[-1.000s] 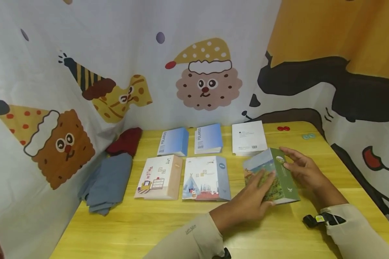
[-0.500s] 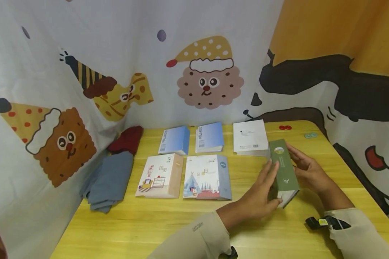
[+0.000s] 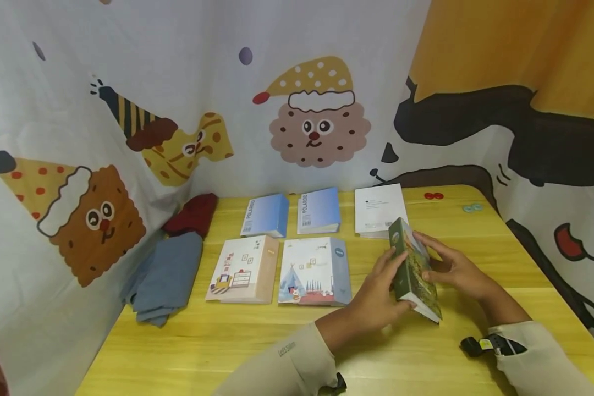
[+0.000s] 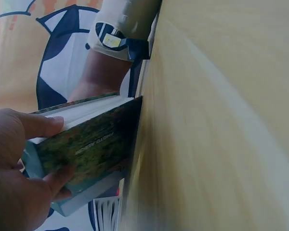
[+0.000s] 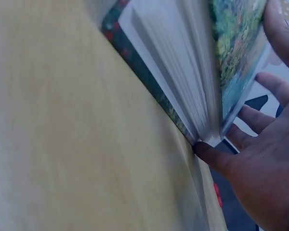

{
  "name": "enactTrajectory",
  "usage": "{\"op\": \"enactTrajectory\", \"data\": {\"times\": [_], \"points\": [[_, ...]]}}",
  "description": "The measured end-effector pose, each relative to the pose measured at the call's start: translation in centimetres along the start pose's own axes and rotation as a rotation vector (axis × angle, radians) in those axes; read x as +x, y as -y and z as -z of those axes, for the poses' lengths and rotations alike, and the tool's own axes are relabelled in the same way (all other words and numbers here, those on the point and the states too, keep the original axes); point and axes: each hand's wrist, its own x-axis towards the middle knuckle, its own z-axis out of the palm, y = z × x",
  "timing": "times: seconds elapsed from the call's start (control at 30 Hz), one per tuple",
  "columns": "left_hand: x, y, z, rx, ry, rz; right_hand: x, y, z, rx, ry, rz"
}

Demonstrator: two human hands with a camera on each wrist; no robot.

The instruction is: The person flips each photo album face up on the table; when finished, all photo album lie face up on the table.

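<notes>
A thick photo album (image 3: 418,275) with a green spine and a landscape cover stands tilted on its lower edge at the table's right. My left hand (image 3: 376,294) holds it by the spine side; in the left wrist view that hand's thumb (image 4: 45,126) lies over the page edges and its fingers touch the cover. On the other side, my right hand (image 3: 457,272) holds the album by the cover and its edge. The right wrist view shows the album's white pages (image 5: 178,72) slightly fanned between the covers, with my fingers round the edge.
Left of the album lie a tent-pictured album (image 3: 312,275) and a peach-spined one (image 3: 242,269). Behind are two blue albums (image 3: 264,214) and a white one (image 3: 380,212). Folded blue cloth (image 3: 165,275), dark red cloth (image 3: 193,214), and red (image 3: 433,196) and teal (image 3: 472,208) discs lie around.
The album has turned between my hands, from lying with its spine to the right, through spine up, to spine on the left. Both hands have shifted with it.
</notes>
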Motion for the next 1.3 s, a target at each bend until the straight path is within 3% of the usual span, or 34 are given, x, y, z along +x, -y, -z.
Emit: {"op": "enactTrajectory", "data": {"times": [0.17, 0.33, 0.8, 0.93, 1.3], "points": [[-0.8, 0.1, 0.9, 0.138, -0.016, 0.037, 0.0, -0.2, -0.5, -0.079, 0.003, -0.026], [-1.2, 0.6, 1.3, 0.193, -0.004, 0.06, 0.0, -0.4, -0.8, -0.1, 0.014, -0.088], [-1.7, 1.9, 1.6, 0.171, 0.037, 0.268, 0.3, -1.0, -1.2, -0.23, 0.03, -0.174], [-1.6, 2.3, 1.7, 0.161, 0.051, 0.293, 0.1, -1.2, -1.5, -0.29, 0.007, -0.163], [-1.9, 3.1, 1.9, 0.161, 0.039, 0.284, 0.4, -0.9, -2.2, -0.416, 0.001, -0.151]]}}
